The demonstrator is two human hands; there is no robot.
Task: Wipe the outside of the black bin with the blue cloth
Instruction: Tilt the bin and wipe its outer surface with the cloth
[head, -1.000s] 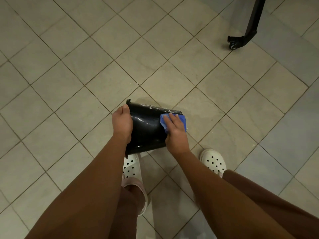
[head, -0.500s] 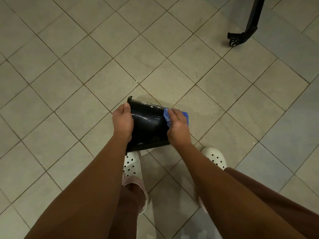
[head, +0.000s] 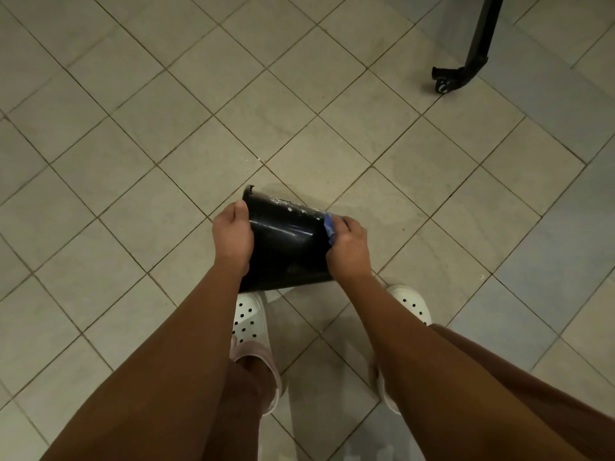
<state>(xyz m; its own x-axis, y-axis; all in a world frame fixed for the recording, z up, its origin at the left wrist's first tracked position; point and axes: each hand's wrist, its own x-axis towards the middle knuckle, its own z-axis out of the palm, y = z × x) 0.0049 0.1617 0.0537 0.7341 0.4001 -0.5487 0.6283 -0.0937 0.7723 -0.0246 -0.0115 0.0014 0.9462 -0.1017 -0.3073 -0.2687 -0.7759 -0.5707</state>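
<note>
While the left hand [head: 233,234] is gripping the left wall of the black bin [head: 286,247], which is lying on its side between both hands just beyond the white clogs [head: 250,322], the blue cloth [head: 329,227] is being clutched against its right wall by the right hand [head: 349,249]. A black castor leg [head: 466,66] is standing far right.

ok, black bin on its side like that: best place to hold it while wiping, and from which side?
The wider end, from the person's left, where the left hand grips it. The black bin is tipped on its side and its glossy wall narrows toward the right hand and blue cloth, so a mid-wall grip may slide; the wide end's lip gives an edge to catch.
</note>
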